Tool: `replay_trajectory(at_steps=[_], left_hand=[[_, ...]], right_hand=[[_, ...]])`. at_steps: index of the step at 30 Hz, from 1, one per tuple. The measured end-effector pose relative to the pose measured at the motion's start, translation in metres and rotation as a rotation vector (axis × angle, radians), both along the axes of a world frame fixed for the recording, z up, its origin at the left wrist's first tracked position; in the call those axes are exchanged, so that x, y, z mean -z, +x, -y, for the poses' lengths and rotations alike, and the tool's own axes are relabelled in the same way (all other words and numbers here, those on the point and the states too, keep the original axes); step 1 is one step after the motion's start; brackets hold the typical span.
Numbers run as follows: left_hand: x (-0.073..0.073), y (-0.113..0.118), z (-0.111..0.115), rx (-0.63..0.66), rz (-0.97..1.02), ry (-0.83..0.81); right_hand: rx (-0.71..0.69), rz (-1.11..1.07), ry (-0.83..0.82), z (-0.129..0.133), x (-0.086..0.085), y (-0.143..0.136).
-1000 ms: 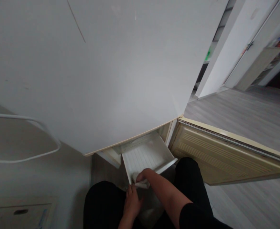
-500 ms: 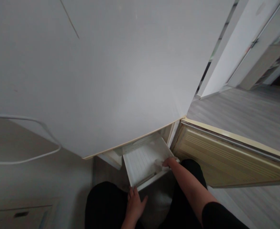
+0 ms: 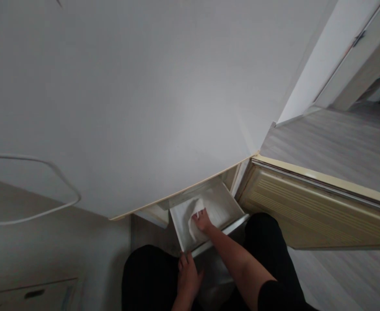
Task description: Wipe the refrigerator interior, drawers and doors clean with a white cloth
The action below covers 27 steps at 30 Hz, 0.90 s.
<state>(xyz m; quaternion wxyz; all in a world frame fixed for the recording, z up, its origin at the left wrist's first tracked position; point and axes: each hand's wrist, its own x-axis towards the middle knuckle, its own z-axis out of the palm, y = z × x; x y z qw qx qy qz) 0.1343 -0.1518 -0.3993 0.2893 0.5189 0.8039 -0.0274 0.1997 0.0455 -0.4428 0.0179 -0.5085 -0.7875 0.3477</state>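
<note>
Head view: the right grip (image 3: 202,219) holds a white cloth (image 3: 193,230) right under it, maybe wiping the drawer (image 3: 225,203). The left grip (image 3: 187,273) touches the drawer; whether it's closed, you can't tell. Another wipe needs the drawer steady.

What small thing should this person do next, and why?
I'd suggest sliding the right hand and the white cloth under it toward the drawer's right side. The cloth covers only part of the drawer floor, toward the left, leaving the right part uncovered. The left hand touches the front left corner, so it could probably steady the drawer.
</note>
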Motion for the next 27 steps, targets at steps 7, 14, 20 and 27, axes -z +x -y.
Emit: replay_trajectory(at_steps=[7,14,20,27], left_hand=[[0.003,0.001,0.004,0.082,-0.09,0.003],[0.013,-0.001,0.004,0.082,-0.112,-0.027],[0.01,0.002,-0.001,0.097,-0.147,0.01],[0.002,0.008,-0.01,0.056,-0.187,-0.082]], right_hand=[[-0.372,0.033,0.099,0.009,0.022,-0.04],[-0.138,0.249,0.069,-0.09,0.008,0.049],[-0.004,0.342,-0.008,-0.097,0.009,0.098],[-0.189,0.29,-0.214,0.001,0.017,0.015]])
